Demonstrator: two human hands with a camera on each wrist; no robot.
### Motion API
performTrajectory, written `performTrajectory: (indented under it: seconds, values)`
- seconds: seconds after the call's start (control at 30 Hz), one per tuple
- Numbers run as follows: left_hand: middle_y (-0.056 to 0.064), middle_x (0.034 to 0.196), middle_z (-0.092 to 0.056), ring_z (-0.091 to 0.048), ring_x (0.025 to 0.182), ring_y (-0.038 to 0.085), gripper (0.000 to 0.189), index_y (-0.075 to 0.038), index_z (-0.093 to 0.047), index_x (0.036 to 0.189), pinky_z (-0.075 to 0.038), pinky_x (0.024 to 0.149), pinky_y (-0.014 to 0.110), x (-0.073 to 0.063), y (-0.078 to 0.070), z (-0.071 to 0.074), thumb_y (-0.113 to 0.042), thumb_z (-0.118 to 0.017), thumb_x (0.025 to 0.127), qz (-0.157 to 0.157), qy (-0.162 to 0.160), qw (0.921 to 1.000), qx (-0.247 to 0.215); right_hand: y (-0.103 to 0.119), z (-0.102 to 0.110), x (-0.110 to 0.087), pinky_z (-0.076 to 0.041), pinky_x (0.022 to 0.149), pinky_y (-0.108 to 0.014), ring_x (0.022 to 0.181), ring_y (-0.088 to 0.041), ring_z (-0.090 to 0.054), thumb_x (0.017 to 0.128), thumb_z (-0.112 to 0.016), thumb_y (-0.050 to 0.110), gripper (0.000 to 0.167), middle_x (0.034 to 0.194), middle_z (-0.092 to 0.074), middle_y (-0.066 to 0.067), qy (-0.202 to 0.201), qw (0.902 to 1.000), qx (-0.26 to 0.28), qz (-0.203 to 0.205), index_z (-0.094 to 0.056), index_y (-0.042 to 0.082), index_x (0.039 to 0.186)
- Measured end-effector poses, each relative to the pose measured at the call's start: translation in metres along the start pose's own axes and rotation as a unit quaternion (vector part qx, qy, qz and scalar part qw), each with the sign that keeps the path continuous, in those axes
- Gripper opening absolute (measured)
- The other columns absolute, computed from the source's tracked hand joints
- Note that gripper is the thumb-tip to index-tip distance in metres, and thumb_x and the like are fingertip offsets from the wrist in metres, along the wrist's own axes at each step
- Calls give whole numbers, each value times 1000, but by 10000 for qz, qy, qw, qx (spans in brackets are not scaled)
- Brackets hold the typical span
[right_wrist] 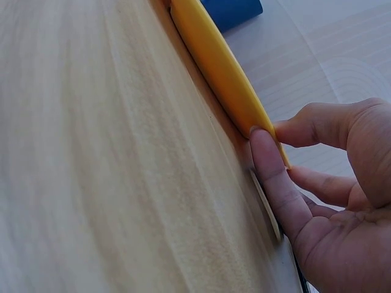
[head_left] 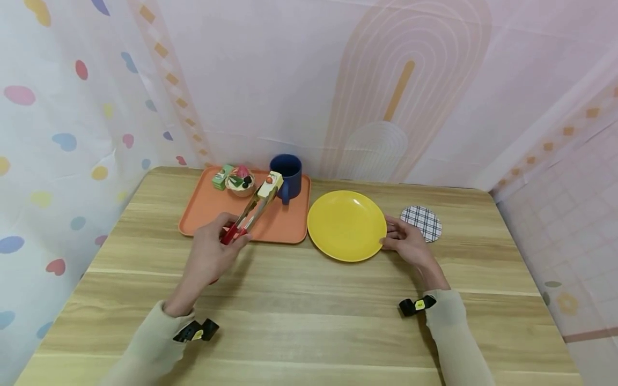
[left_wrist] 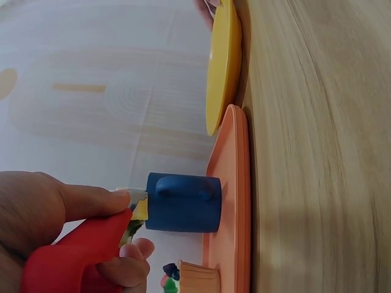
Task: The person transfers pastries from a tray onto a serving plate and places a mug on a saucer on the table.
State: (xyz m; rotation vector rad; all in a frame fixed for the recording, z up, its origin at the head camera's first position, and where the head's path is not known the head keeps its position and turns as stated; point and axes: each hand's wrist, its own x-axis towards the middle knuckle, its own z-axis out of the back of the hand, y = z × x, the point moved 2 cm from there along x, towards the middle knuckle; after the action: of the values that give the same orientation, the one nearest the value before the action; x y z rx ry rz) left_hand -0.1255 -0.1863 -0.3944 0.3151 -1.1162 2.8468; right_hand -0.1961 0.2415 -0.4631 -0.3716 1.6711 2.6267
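Observation:
My left hand (head_left: 208,252) grips a pair of tongs by their red handles (left_wrist: 76,253). Between the metal tips of the tongs (head_left: 256,212) is a small cream-coloured block of cake (head_left: 269,185) with a red fruit on top, held up in front of a dark blue mug (head_left: 291,170). My right hand (head_left: 410,244) pinches the right rim of a round yellow plate (head_left: 346,225), thumb and fingers at its edge in the right wrist view. The plate is bare and lies low over the table, right of the orange tray (head_left: 198,214).
On the tray stand the mug, a tart-like cup (head_left: 241,187) topped with fruit, and a green-and-white cake block (head_left: 221,177). A round checked coaster (head_left: 427,219) lies beyond my right hand on the wooden table (head_left: 309,321). Patterned cloth (head_left: 270,80) hangs behind the table.

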Motion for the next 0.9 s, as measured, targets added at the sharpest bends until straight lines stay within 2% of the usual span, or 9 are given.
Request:
performTrajectory:
  seconds: [0.33,0.6,0.9]
  values:
    - [11,88,-67,-57,77,23,30,-11,-66,118,-41,59,29,3,-3,-9,-22,-77,93,97,195,9997,-96,0,0,1,-56,80,-20,105,-20,-62,93,-72,5,65,131,-61,-20,5,10000,-28,2,-47,10,153]
    - [16,99,-71,-65,84,26,33,-10,-66,122,-47,63,30,7,-6,-16,-20,-77,93,69,321,9990,-288,-2,1,2,-57,80,-20,105,-21,-62,93,-72,6,65,131,-60,-21,-14,10000,-10,11,-47,9,153]
    - [14,101,-73,-64,75,20,35,-10,-67,123,-48,61,27,10,-7,-24,-18,-79,91,-63,438,9980,-443,-2,0,2,-57,79,-20,103,-19,-62,92,-73,6,65,130,-61,-20,-10,10000,-19,33,-48,9,152]
